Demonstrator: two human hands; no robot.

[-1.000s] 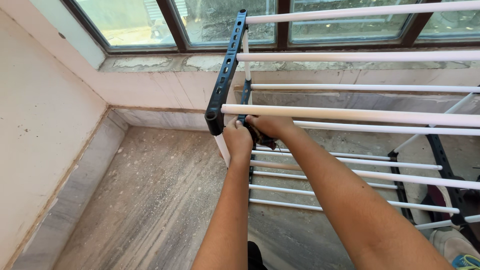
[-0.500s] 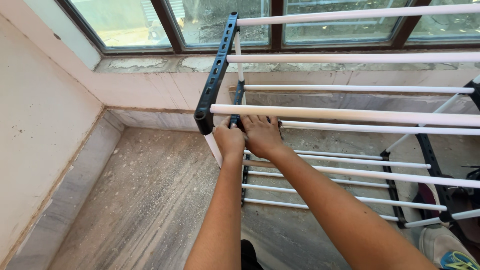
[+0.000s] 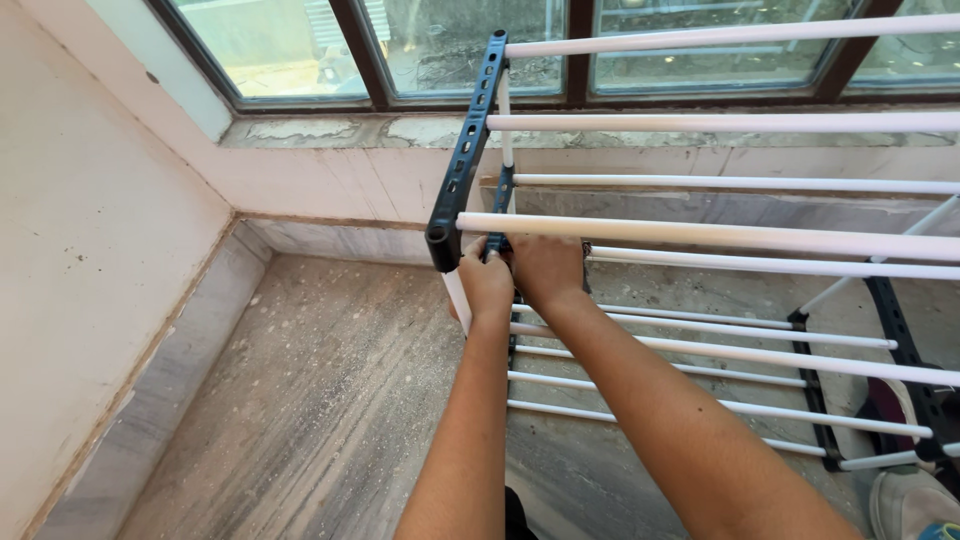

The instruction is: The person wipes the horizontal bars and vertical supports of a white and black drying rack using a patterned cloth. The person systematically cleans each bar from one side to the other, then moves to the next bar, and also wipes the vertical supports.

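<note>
A clothes drying rack with white rods [image 3: 720, 236] and a dark side bracket [image 3: 465, 165] stands in front of me. Both my hands reach under the nearest upper rod, at its left end beside the bracket. My left hand [image 3: 486, 284] is curled around the rack's frame where a lower rod meets the dark upright. My right hand [image 3: 545, 270] lies palm down on that lower rod, touching my left hand. A sliver of dark cloth [image 3: 585, 250] shows at its far edge; the rest of the cloth is hidden under the hand.
A window [image 3: 440, 40] with a peeling sill [image 3: 340, 128] runs along the back. A plastered wall [image 3: 90, 260] closes the left side. The dusty stone floor [image 3: 320, 400] lies below. A shoe [image 3: 912, 502] shows at the bottom right, under the rack's lower rods.
The dark cloth, clearly bunched in my right hand a second ago, is now almost covered by it. My right hand has flattened onto the rod; the view shifted slightly.
</note>
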